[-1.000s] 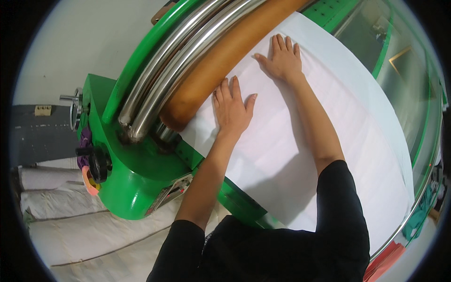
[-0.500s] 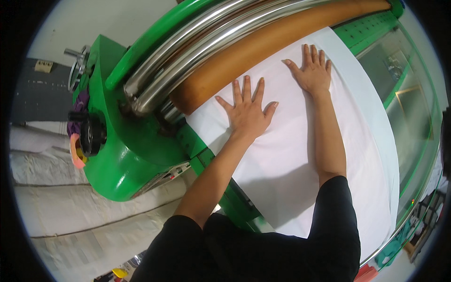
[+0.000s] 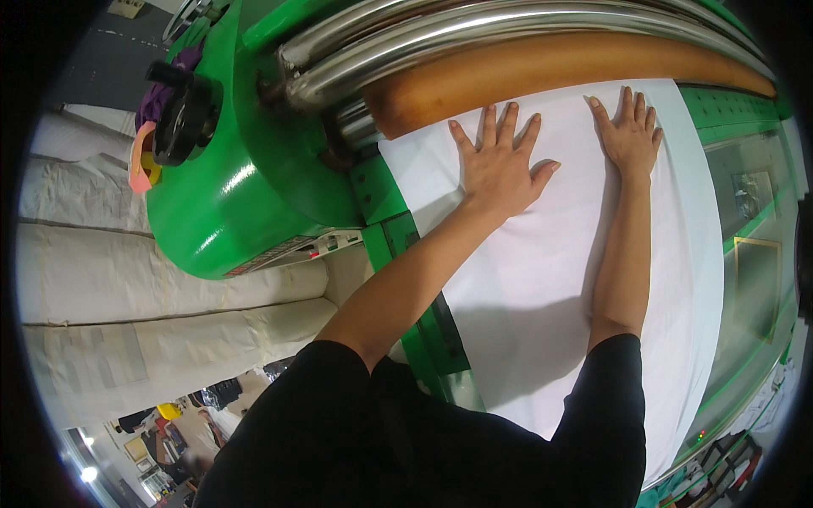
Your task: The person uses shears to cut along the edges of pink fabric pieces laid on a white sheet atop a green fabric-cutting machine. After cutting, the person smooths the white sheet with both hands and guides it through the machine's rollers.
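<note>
White fabric (image 3: 542, 296) lies over a pale blue sheet (image 3: 707, 279) on the bed of a green roller machine. Both layers reach up to a tan-covered roller (image 3: 542, 76) at the far side. My left hand (image 3: 501, 169) rests flat on the fabric with its fingers spread, fingertips a little short of the roller. Farther right, my right hand (image 3: 628, 140) also lies flat near the fabric's far right part, fingers stretched towards the roller. Neither hand grips anything.
Polished metal rollers (image 3: 474, 42) run behind the tan one. The green machine housing (image 3: 254, 169) carries a black handwheel (image 3: 182, 118) at the left. Several large wrapped rolls (image 3: 127, 279) are stacked below it. A glassy panel (image 3: 749, 271) edges the right side.
The view has turned and shifted, so the machine appears at a different angle. Both hands stay flat and spread on the fabric, with their fingertips nearer the tan roller.
</note>
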{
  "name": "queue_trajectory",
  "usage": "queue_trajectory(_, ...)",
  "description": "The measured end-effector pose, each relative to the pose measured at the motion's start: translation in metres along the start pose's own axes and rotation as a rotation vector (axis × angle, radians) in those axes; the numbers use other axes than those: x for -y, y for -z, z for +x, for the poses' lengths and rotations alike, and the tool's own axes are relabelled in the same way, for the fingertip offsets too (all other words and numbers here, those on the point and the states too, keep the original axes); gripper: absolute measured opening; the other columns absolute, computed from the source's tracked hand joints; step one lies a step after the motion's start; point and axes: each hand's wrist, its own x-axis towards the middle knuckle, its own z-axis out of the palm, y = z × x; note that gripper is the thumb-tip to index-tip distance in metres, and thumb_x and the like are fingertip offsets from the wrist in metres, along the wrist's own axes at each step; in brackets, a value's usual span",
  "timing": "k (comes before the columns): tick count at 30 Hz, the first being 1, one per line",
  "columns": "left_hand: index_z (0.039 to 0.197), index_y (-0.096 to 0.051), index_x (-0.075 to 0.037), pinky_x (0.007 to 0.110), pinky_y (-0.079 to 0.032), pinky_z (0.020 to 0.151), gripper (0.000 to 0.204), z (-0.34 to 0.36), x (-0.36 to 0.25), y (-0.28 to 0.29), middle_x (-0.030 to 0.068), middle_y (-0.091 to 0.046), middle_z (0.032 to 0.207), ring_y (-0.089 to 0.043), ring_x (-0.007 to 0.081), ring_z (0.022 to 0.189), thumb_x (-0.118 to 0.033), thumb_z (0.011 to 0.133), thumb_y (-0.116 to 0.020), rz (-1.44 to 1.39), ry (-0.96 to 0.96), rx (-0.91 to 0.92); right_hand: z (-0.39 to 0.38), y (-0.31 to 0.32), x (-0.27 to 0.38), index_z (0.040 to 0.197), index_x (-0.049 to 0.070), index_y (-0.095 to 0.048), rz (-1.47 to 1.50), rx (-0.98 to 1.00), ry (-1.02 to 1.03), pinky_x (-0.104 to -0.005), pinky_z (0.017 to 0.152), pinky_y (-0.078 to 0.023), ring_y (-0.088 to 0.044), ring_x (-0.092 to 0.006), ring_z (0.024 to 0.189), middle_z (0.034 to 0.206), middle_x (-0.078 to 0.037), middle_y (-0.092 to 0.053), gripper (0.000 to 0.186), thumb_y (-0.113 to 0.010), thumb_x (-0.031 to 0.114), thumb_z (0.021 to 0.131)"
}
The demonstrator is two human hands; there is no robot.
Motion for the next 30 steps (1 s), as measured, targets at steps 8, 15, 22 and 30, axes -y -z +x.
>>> queue_trajectory(8,0.173,-0.036,-0.031,0.09,-0.005,0.119,0.083,-0.008,-0.011,0.009,0.0127,-0.022,0.183,-0.011,0.0409,0.169,-0.076,0.104,-0.046,0.011,0.068,0.047,0.004,-0.003,-0.014,0.173,0.019,-0.036,0.042,-0.064,0.07,-0.0603,0.135,-0.013,-0.02,-0.0407,0.168,0.181,-0.014,-0.029,0.105,-0.039,0.091,0.097)
queue_trajectory(15,0.175,-0.032,-0.033,0.08,-0.003,0.127,0.084,-0.014,-0.007,0.015,0.0156,-0.018,0.184,-0.008,0.0435,0.169,-0.075,0.104,-0.047,0.03,0.106,0.131,-0.012,-0.003,-0.025,0.174,0.014,-0.034,0.113,0.007,0.12,-0.0562,0.136,-0.015,-0.021,-0.0412,0.168,0.181,-0.014,-0.029,0.098,-0.039,0.082,0.102)
queue_trajectory(22,0.174,-0.032,-0.036,0.069,-0.005,0.132,0.082,-0.012,-0.011,0.016,0.025,-0.018,0.182,-0.011,0.0487,0.168,-0.075,0.105,-0.046,0.049,0.113,0.1,-0.027,0.016,-0.035,0.173,0.018,-0.037,0.084,0.005,0.095,-0.056,0.135,-0.016,-0.02,-0.0401,0.168,0.181,-0.013,-0.03,0.104,-0.045,0.088,0.096)
queue_trajectory(30,0.175,-0.03,-0.038,0.07,-0.005,0.131,0.085,-0.016,0.001,0.014,0.0252,-0.015,0.182,-0.007,0.0492,0.168,-0.079,0.103,-0.047,0.071,0.109,0.127,-0.03,0.017,-0.022,0.174,0.023,-0.035,0.056,0.033,0.096,-0.0574,0.135,-0.017,-0.02,-0.0408,0.168,0.181,-0.015,-0.029,0.11,-0.047,0.094,0.091)
